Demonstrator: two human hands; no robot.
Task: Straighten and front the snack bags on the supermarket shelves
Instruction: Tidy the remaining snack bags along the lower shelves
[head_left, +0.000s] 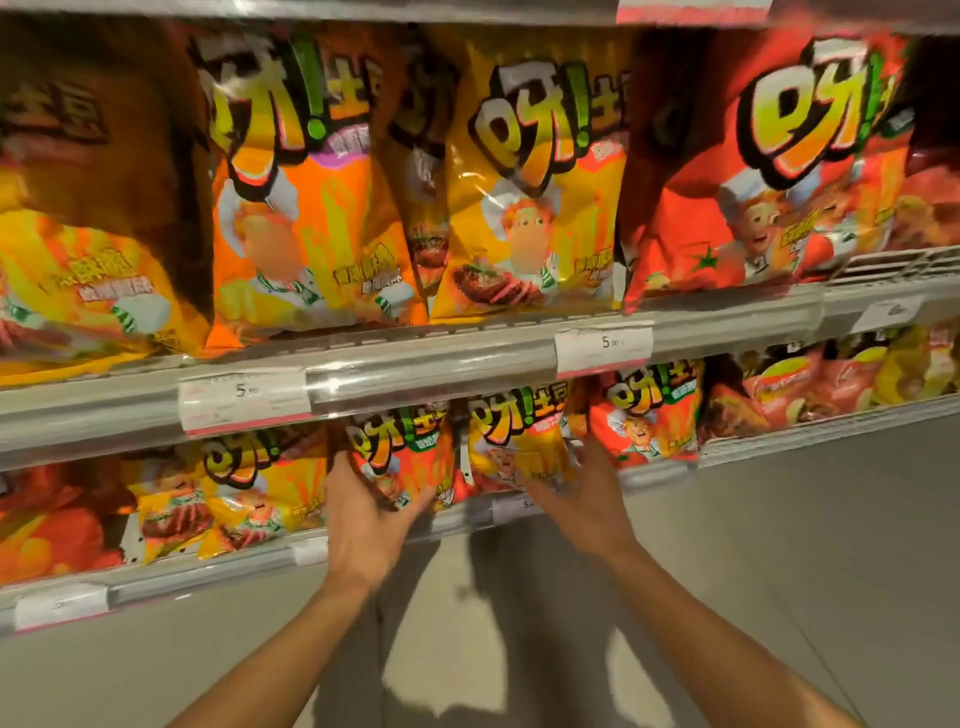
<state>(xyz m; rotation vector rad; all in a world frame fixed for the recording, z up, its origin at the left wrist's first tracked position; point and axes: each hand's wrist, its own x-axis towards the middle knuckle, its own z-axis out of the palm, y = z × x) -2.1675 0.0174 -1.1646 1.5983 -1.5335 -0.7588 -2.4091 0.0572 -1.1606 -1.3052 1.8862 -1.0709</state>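
Lower shelf (467, 519) | left hand (363, 512) cupping orange bag (400, 457), right hand (592, 493) spread against yellow bag (511, 447) | risk: uneven push toppling either bag off the edge

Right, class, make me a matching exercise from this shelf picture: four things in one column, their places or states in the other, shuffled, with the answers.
1. left hand
2. right hand
3. big red bag
4. price label

A. top shelf, far right
B. grips an orange-red bag
C. on the upper shelf's front rail
D. fingers spread beside a yellow bag

Pairs: 1-B, 2-D, 3-A, 4-C
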